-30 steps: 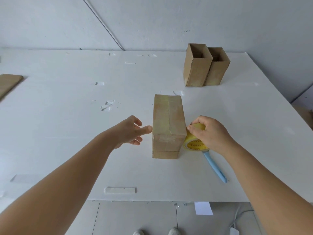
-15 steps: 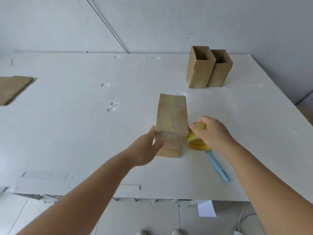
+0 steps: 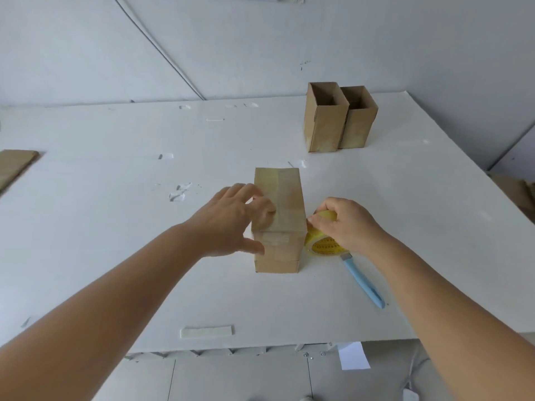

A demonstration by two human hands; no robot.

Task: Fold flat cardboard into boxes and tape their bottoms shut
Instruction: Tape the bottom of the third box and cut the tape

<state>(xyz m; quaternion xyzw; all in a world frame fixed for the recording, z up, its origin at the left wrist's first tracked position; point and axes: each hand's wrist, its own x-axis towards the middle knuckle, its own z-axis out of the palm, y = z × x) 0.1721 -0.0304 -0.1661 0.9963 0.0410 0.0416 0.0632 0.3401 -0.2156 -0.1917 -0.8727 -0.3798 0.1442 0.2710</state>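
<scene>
I had both hands at the taped box, near the table's front edge.

Nearest me, a tape strip [image 3: 206, 332] lay flat on the table [image 3: 86, 227]; a blue cutter [image 3: 364, 280] sat just behind my right hand [image 3: 346, 224], whose curled fingers gripped the yellow tape roll [image 3: 321, 244] against the box [image 3: 279, 221]. My left hand [image 3: 228, 219] lay on the box, fingers spread over its taped top, thumb on its near face (seam side up). Well beyond my fingertips stood two open boxes [image 3: 338, 117], touching.
</scene>
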